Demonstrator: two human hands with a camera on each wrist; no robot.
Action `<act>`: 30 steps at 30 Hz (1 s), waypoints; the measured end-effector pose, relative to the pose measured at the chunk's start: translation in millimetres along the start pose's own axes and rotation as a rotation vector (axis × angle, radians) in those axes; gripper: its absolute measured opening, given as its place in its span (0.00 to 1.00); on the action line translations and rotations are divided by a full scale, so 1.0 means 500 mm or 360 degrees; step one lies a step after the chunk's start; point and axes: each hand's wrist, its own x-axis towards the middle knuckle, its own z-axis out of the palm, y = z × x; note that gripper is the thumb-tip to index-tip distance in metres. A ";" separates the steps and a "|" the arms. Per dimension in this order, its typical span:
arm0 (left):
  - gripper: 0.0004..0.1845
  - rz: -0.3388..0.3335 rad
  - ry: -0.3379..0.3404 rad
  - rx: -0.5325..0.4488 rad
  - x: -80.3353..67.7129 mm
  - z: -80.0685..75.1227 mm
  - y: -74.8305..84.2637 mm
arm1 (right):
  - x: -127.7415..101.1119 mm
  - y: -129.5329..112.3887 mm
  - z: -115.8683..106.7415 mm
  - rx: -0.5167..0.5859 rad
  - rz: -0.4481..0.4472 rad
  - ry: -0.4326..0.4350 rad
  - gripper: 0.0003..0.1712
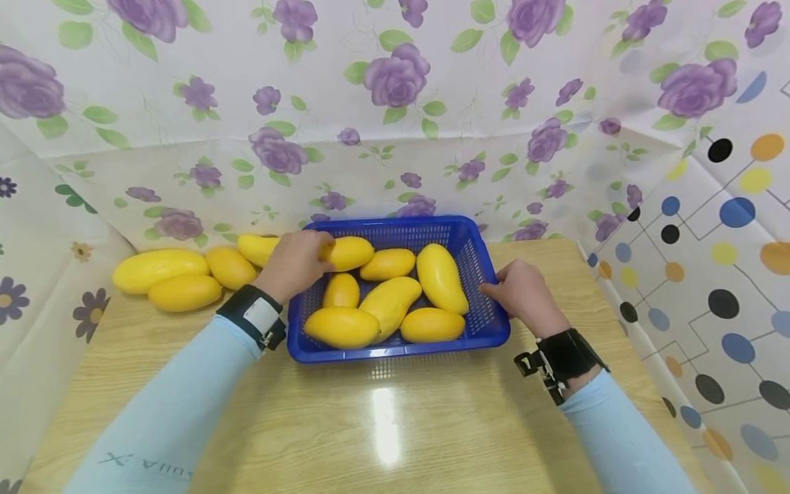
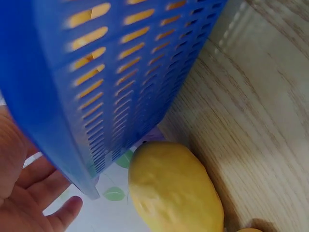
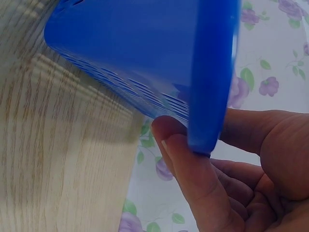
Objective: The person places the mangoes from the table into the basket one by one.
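Risk first: the left hand hovers over a mango at the back-left of the blue basket, right at the rim; if that fruit sits half on the edge or gets let go too early, it could roll back out toward the 4 loose mangoes on the wooden table, and a round, smooth fruit would likely keep rolling. Second risk: the basket looks light and is held on 1 side only, so a push from the left could slide or tip it, judging by how the wrist views show its wall slanted. Left hand: fingers curled down over the mango's left end in the head view, seemingly grasping it, though the left wrist view shows only open-looking fingers beside the basket wall with another mango lying on the table, so how firm the hold is I cannot tell. Right hand: clamped on the basket's right rim, thumb pressed on the outside and fingers tucked behind it, a narrow pinch, plainly holding. Basket sits mid-table near the floral backdrop, with 6 more mangoes inside; the loose ones lie just left of it.
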 end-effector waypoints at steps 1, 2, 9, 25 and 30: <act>0.22 0.0000 -0.0020 0.0000 0.000 0.001 -0.001 | 0.000 -0.001 0.000 0.0002 0.0000 -0.0002 0.24; 0.20 0.0004 -0.0046 0.0011 -0.001 0.001 -0.002 | -0.001 -0.002 -0.001 0.0003 0.0002 -0.0003 0.23; 0.19 0.0073 -0.0282 0.0220 -0.007 0.001 -0.005 | -0.003 -0.004 -0.002 -0.0006 -0.0003 0.0005 0.25; 0.19 0.0147 0.0108 -0.0022 -0.035 -0.025 -0.019 | -0.003 -0.002 0.000 0.0012 -0.0007 -0.0003 0.21; 0.23 0.0000 0.0493 -0.0080 -0.064 -0.051 -0.058 | -0.003 -0.003 0.000 0.0009 -0.0010 0.0003 0.20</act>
